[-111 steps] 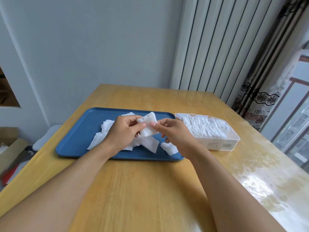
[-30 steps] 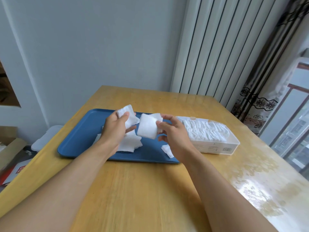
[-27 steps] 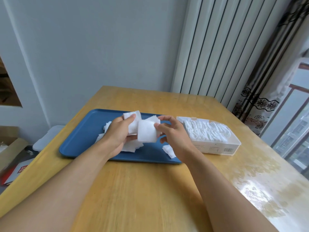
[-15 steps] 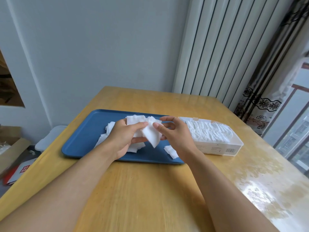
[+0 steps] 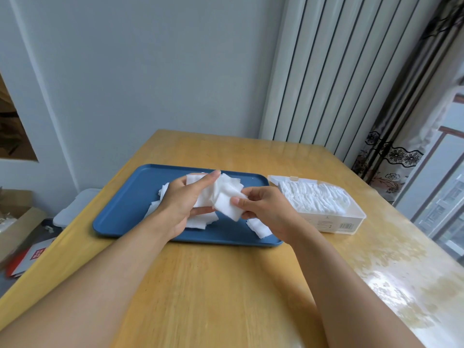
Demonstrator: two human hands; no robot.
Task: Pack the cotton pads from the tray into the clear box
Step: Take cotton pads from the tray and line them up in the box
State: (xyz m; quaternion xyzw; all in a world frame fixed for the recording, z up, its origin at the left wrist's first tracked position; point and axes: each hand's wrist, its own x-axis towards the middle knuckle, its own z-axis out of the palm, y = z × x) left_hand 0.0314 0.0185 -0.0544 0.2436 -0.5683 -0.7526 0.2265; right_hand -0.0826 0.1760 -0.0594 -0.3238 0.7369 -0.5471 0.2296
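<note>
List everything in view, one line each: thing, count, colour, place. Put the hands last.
table: one, light wood, under everything.
tray: one, blue, on the table, left of the box.
clear box: one, clear, open, right of the tray, row of white pads inside.
held cotton pads: a bunch, white, between both hands above the tray.
loose cotton pads: several, white, lying on the tray.
radiator: one, white, behind the table.
curtain: one, dark patterned, far right.
cardboard box: one, brown, on the floor, left.
left hand: grips the pads.
right hand: pinches the front pad.
</note>
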